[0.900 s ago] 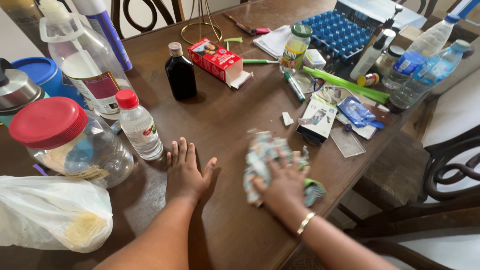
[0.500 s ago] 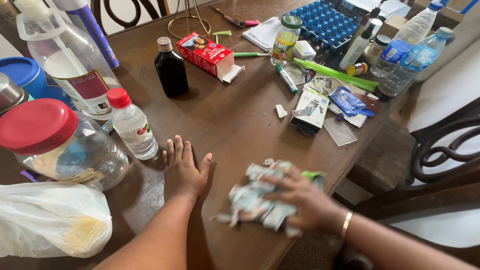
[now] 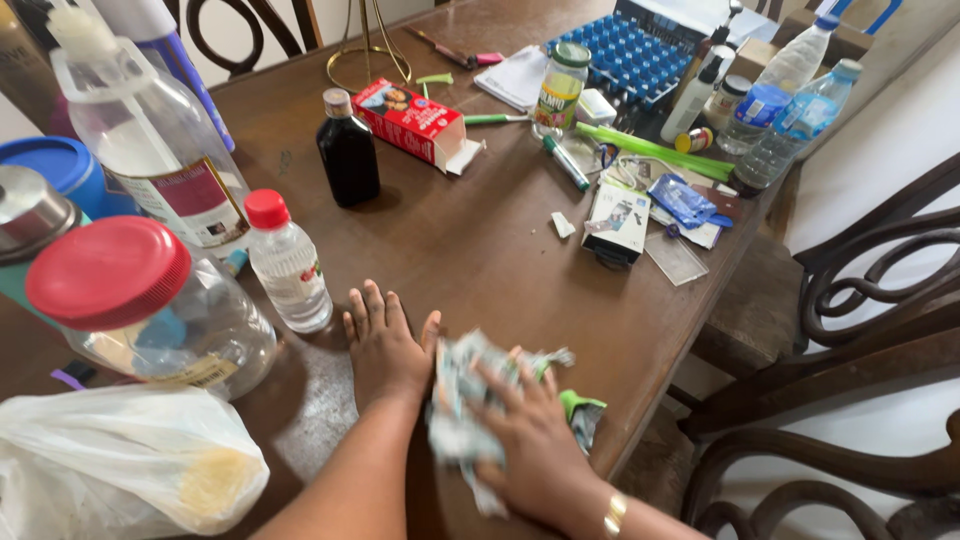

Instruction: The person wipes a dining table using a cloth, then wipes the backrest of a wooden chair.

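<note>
— Where did we have our hands just then?

— Our left hand lay flat on the brown surface, fingers spread and holding nothing. Our right hand pressed down on a crumpled wad of paper scraps near the front edge, just right of the left hand and touching its thumb. The right fingers were splayed over the wad, pressing on it more than clasping it.

— And how far along did the wiping look?

— As far as we could judge, partly done. The stretch between our hands and the dark bottle looked bare, with a dull sheen near the left hand. But the far right of the surface was crowded: a small white box, a blue packet, a green marker, a green strip, a jar with a green lid, a blue tray and two water bottles. A small white scrap lay alone in the middle. We had not reached any of that.

— What sat to our left?

— A small bottle with a red cap stood just beyond the left fingers. Farther left was a big clear jar with a red lid, a large pump bottle behind it, and a white plastic bag at the near left corner. A red carton lay far off, beside the dark bottle.

— Was the wad sharp to see?

— No, it was blurred, so we could not tell its make beyond pale crumpled paper with a green bit at its right side.
</note>
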